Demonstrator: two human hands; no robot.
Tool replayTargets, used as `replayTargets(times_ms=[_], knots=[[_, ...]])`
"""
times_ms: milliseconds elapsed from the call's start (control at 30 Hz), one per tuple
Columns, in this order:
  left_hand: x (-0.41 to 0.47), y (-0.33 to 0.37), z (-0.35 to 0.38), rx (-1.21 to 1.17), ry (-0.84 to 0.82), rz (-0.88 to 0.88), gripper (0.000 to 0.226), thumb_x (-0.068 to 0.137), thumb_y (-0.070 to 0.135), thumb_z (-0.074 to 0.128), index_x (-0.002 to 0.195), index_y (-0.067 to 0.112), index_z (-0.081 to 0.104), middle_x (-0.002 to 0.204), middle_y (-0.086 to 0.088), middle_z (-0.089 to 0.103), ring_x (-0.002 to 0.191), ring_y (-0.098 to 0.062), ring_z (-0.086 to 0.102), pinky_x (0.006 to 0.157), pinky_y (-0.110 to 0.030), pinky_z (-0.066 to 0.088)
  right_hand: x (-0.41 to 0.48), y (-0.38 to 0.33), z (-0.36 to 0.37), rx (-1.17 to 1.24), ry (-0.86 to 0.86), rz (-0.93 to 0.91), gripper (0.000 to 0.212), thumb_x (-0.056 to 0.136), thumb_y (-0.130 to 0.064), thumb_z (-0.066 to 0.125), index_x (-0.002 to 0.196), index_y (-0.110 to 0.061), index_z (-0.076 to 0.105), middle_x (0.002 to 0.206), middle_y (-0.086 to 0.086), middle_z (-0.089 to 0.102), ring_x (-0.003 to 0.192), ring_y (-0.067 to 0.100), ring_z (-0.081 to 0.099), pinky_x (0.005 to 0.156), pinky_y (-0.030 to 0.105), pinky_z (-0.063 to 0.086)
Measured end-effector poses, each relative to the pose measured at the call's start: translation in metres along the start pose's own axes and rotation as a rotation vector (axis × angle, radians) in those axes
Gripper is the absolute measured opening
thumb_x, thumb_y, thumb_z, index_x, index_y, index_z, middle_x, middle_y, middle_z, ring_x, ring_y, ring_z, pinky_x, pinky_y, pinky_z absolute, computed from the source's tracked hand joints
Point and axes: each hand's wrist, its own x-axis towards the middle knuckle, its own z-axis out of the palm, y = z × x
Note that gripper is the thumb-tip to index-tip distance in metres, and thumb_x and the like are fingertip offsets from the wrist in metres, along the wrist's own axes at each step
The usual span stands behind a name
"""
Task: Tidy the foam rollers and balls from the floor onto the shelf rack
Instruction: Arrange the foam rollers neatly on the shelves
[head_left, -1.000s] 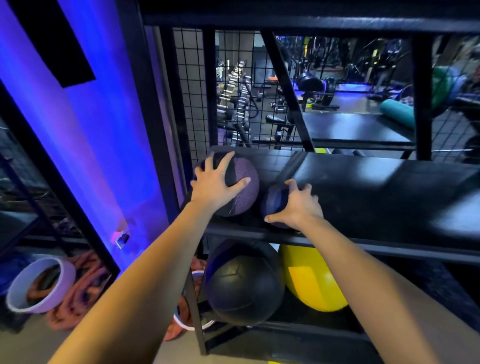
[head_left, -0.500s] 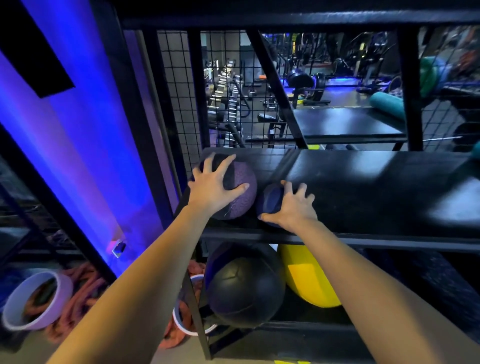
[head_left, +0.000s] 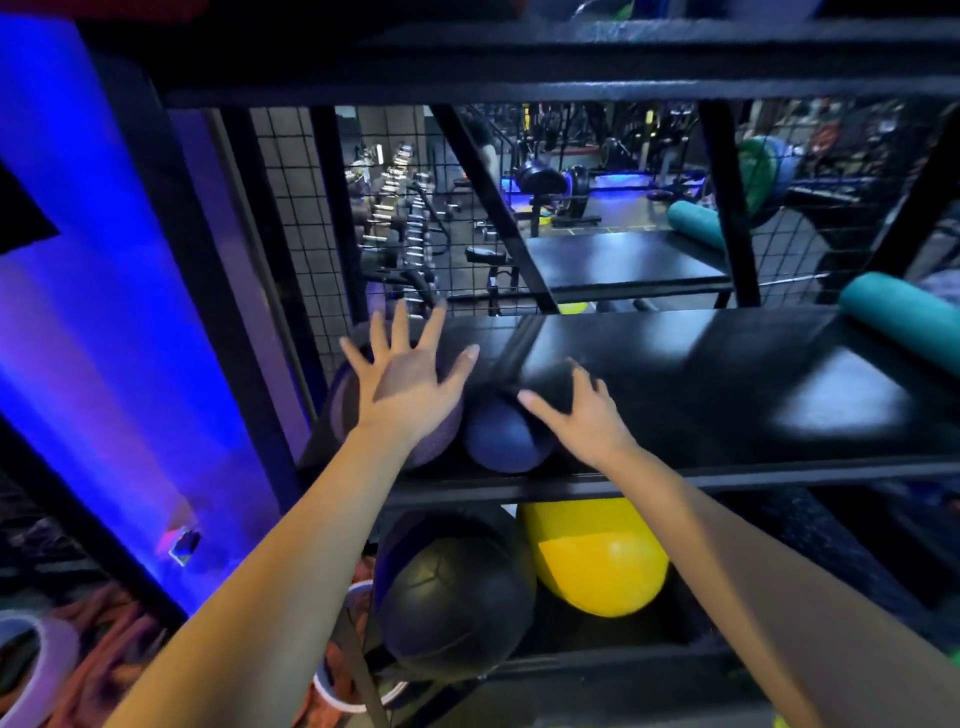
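From the head view, both hands reach into the middle level of a black metal shelf rack (head_left: 727, 475). The left hand (head_left: 410, 382) is wide open, fingers straight and fanned, its palm over the top of a purple ball (head_left: 340, 415) that sits at the left end of the shelf board (head_left: 701, 395). Whether the palm presses the ball or only hovers cannot be told. Just beside it, touching or nearly so, sits a smaller blue ball (head_left: 501, 436). The right hand (head_left: 584, 418) is spread over the blue ball's upper right side, fingers loose and apart, gripping nothing. Farther right on the same board, well apart from the balls, lies a teal foam roller (head_left: 904, 317), tilted toward the corner. On the level below sit a black ball (head_left: 457, 597) and a yellow ball (head_left: 597, 556), side by side. Down on the floor at left lie a white ring (head_left: 31, 670) and orange rope (head_left: 104, 649).
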Motion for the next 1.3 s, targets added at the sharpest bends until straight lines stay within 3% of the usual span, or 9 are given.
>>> replayTargets(times_ms=[233,333,433,567,733,833,933,1133,1300], knots=[[-0.011,0.100,0.045,-0.154,0.173,0.288,0.053,0.102,0.052,0.044,0.148,0.027,0.049,0.162,-0.005,0.036,0.151,-0.028,0.029,0.121,-0.067,0.015,-0.012,0.086,-0.063,0.027,0.137,0.105,0.069,0.104,-0.057,0.038,0.158,-0.015,0.030,0.155,0.022,0.039,0.144,0.040,0.036,0.117,0.046,0.029],[-0.018,0.147,0.076,-0.214,0.167,0.356,0.044,0.099,0.046,0.049,0.134,0.023,0.062,0.154,-0.006,0.049,0.142,-0.028,0.043,0.118,-0.064,0.026,-0.024,0.128,-0.100,0.012,0.180,0.123,0.066,0.105,-0.054,0.038,0.156,-0.014,0.034,0.153,0.022,0.041,0.142,0.041,0.038,0.116,0.046,0.032],[-0.024,0.203,0.104,-0.290,0.176,0.390,0.039,0.097,0.042,0.045,0.107,0.018,0.075,0.133,-0.007,0.066,0.120,-0.030,0.062,0.106,-0.048,0.046,-0.036,0.171,-0.147,0.006,0.230,0.162,0.062,0.106,-0.050,0.039,0.154,-0.012,0.038,0.152,0.021,0.043,0.142,0.039,0.038,0.117,0.044,0.031],[-0.036,0.299,0.133,-0.416,0.025,0.380,0.037,0.090,0.033,0.051,0.082,0.008,0.076,0.106,-0.005,0.075,0.095,-0.029,0.071,0.084,-0.038,0.058,-0.060,0.228,-0.223,-0.019,0.292,0.169,0.057,0.106,-0.045,0.042,0.149,-0.007,0.046,0.145,0.022,0.051,0.139,0.036,0.041,0.116,0.040,0.032],[-0.059,0.436,0.183,-0.546,-0.116,0.387,0.053,0.084,0.057,0.047,0.064,0.010,0.061,0.082,-0.001,0.070,0.079,-0.025,0.068,0.071,-0.041,0.056,-0.100,0.321,-0.323,-0.113,0.383,0.175,0.043,0.104,-0.039,0.052,0.132,-0.007,0.061,0.126,0.022,0.063,0.126,0.039,0.052,0.107,0.041,0.040],[-0.074,0.516,0.202,-0.669,-0.181,0.323,0.036,0.084,0.052,0.057,0.073,0.018,0.061,0.085,0.002,0.073,0.086,-0.021,0.071,0.078,-0.040,0.056,-0.116,0.373,-0.376,-0.152,0.426,0.200,0.038,0.103,-0.035,0.055,0.127,-0.007,0.064,0.123,0.021,0.065,0.126,0.038,0.053,0.106,0.043,0.041],[-0.085,0.575,0.222,-0.812,-0.208,0.308,0.005,0.090,0.026,0.071,0.096,0.025,0.071,0.093,0.007,0.077,0.091,-0.011,0.072,0.088,-0.034,0.057,-0.119,0.415,-0.412,-0.177,0.408,0.232,0.040,0.102,-0.036,0.056,0.131,-0.009,0.061,0.123,0.022,0.063,0.124,0.038,0.054,0.107,0.042,0.042],[-0.077,0.628,0.249,-0.809,-0.262,0.293,0.032,0.093,0.017,0.070,0.125,0.021,0.069,0.116,-0.004,0.075,0.107,-0.014,0.070,0.097,-0.032,0.054,-0.077,0.460,-0.447,-0.257,0.329,0.199,0.044,0.100,-0.030,0.057,0.138,-0.007,0.057,0.131,0.023,0.057,0.126,0.041,0.052,0.111,0.044,0.039],[-0.021,0.680,0.275,-0.752,-0.247,0.299,0.039,0.096,0.024,0.066,0.135,0.024,0.062,0.126,-0.004,0.069,0.113,-0.018,0.067,0.099,-0.032,0.052,-0.021,0.493,-0.482,-0.241,0.460,0.154,0.040,0.098,-0.020,0.058,0.134,-0.002,0.058,0.130,0.023,0.057,0.125,0.043,0.049,0.111,0.044,0.036]])
